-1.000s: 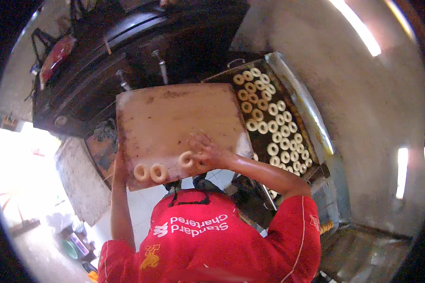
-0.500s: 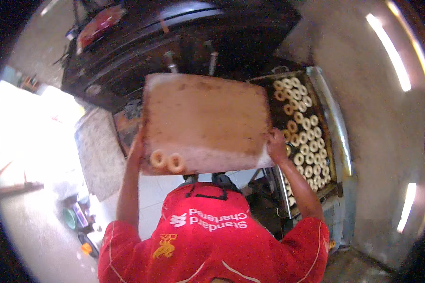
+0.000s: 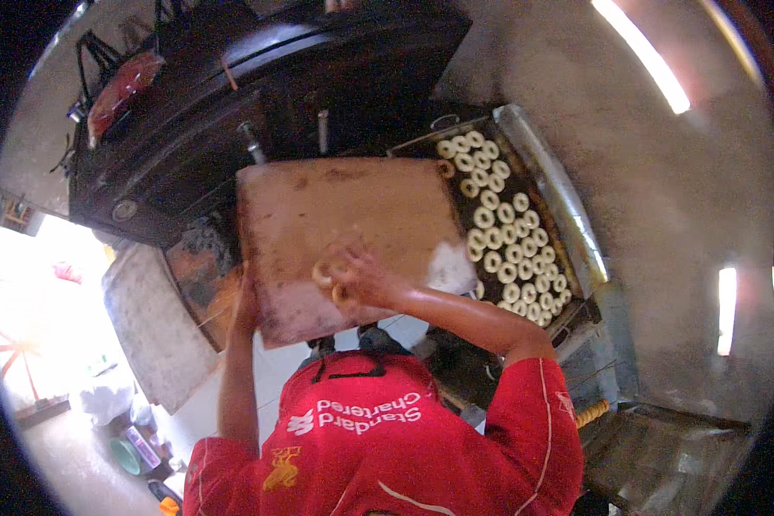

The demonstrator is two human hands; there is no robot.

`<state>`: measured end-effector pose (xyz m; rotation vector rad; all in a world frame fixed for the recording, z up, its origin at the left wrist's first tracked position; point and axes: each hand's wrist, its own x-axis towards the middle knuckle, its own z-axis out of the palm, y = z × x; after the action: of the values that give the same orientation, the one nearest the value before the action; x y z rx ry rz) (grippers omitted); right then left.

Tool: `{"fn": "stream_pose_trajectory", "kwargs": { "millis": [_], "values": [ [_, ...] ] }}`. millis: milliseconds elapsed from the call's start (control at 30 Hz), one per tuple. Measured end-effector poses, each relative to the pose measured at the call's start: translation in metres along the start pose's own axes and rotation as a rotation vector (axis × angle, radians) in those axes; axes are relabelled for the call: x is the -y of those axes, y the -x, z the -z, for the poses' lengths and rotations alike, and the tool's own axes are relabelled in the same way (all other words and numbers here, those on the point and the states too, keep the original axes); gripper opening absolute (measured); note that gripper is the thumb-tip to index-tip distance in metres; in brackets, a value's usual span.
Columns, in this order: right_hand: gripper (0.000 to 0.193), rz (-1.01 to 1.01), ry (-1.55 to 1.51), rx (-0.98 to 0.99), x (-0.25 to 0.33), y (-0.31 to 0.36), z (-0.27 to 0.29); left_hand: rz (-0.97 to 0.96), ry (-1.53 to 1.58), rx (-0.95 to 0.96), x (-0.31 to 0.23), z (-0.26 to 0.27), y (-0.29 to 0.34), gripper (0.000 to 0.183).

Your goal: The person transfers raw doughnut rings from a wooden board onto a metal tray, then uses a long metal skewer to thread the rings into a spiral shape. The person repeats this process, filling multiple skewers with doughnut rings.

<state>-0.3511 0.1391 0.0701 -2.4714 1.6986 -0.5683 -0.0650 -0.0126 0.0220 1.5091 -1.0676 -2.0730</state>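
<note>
My left hand grips the left edge of a flat brown wooden board, which is held in front of my red shirt. My right hand has reached over the board's near left part, its fingers slightly blurred and closed about two pale dough rings. One dough ring shows at the fingertips, and the other ring lies just beneath them. White flour dusts the board's near side and right corner. To the right, many pale dough rings lie in a dark rectangular metal pan.
Beyond the board stands a large dark metal oven-like unit with handles. A grey flat board leans at the left, near a green round container. A plain wall rises on the right beyond the pan's raised metal edge.
My right hand has let go of the board's right edge and moved left onto the two rings, which have shifted right across the board. My left hand still holds the board. The view has turned.
</note>
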Motion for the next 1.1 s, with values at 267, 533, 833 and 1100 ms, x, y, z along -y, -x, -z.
{"fn": "stream_pose_trajectory", "kwargs": {
  "millis": [267, 533, 833, 1100],
  "values": [
    [0.044, -0.739, 0.143, -0.095, -0.190, 0.085, 0.046, -0.236, 0.369, -0.053, 0.049, 0.111, 0.092, 0.068],
    [0.038, -0.422, -0.067, -0.040, -0.043, 0.050, -0.033, -0.337, 0.128, -0.610, 0.139, 0.256, 0.337, 0.075],
    [0.031, -0.425, -0.379, 0.132, 0.104, -0.024, -0.171, -0.594, 0.571, -0.929, 0.258, 0.347, 0.329, 0.070],
    [0.041, -0.691, -0.500, 0.354, 0.154, -0.006, -0.295, -0.408, 0.768, -0.898, 0.240, 0.467, 0.126, 0.049]
  ]
}}
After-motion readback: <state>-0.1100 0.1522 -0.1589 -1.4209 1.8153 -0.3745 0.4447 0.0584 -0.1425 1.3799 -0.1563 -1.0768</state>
